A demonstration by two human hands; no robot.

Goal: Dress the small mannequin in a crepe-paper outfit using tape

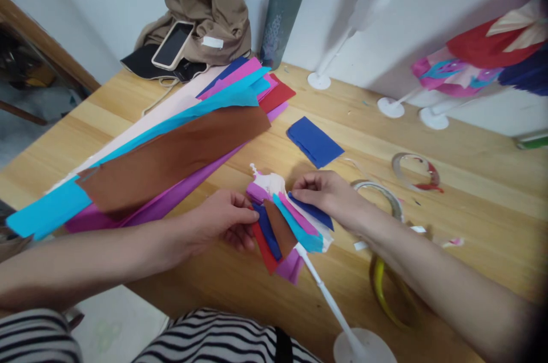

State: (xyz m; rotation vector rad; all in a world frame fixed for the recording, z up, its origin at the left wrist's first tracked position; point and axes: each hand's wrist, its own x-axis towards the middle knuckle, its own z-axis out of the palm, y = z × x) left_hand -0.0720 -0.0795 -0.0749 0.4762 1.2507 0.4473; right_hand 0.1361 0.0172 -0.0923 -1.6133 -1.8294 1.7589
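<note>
A small form covered in colored paper strips [280, 226] lies tilted on a white stand [321, 283], its round base toward me. The strips are red, blue, brown, turquoise, pink and white. My left hand [235, 220] is closed at the form's left side, thumb and fingers pinching the edge of the blue and red strips. On the other side my right hand [321, 194] pinches a dark blue paper strip [314, 212] against the form's upper right. The fingertips of both hands are partly hidden.
Long colored paper sheets [184, 152] lie to the left. A folded blue piece [314, 140] sits behind the form. Tape rolls [415, 172] lie on the right. A phone [173, 45], a brown cloth [209, 15], a bottle [286, 9] and stands with decorated forms [458, 75] line the wall.
</note>
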